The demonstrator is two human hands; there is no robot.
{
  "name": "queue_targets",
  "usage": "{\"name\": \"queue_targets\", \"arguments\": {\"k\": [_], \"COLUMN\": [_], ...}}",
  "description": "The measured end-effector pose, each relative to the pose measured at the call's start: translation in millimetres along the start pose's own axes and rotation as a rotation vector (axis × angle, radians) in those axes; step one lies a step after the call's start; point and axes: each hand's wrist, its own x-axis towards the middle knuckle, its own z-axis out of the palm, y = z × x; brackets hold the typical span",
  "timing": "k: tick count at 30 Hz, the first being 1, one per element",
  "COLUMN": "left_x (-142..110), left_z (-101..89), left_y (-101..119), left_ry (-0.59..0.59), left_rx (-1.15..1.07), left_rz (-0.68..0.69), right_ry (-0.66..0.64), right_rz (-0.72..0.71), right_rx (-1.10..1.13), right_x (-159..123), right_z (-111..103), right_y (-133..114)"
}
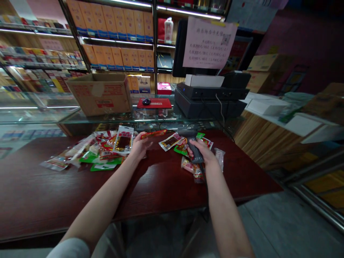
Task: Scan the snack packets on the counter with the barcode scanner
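Packet (pixel 154 134), mid-frame, long axis crosswise, was held in left hand (pixel 139 147); scanner (pixel 197 154), rightward and apart, was gripped in right hand (pixel 204 150).

Left hand (pixel 138 147) holds a packet (pixel 153 134), right hand (pixel 203 150) a scanner (pixel 196 152).

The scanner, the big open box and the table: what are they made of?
The scanner in the right hand looks like dark, fairly dull plastic, going by its smooth, moulded handle. The open box is most likely cardboard: brown, matt, with printing on its sides. The table may be varnished wood or a wood-look sheet: it's reddish-brown and shiny where light catches it.
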Motion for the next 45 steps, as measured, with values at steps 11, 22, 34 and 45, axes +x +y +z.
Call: {"name": "queue_targets", "arguments": {"k": [11,22,34,45], "left_x": [6.1,-1.9,-8.4,-11.2], "left_z": [-18.6,-16.1,-18.7,-45.6], "left_y": [-3.7,-9.3,3.6,38.9], "left_ry": [-0.137,-0.212,-0.208,0.447], "left_rx": [0.798,0.995,1.248,1.738], "left_rz": [0.77,0.872,0.885,0.362], "right_ry": [-0.093,-0.173,-0.076,-0.061], "right_rz": [-0.004,-0.03,-0.036,-0.024], "right_rx": [-0.127,-0.139,-0.103,-0.069], "right_x": [-2.0,-0.8,-0.7,-0.5], "right_z": [1.4,3.9,5.8,6.6], "right_y": [3.3,2.1,1.8,0.1]}}
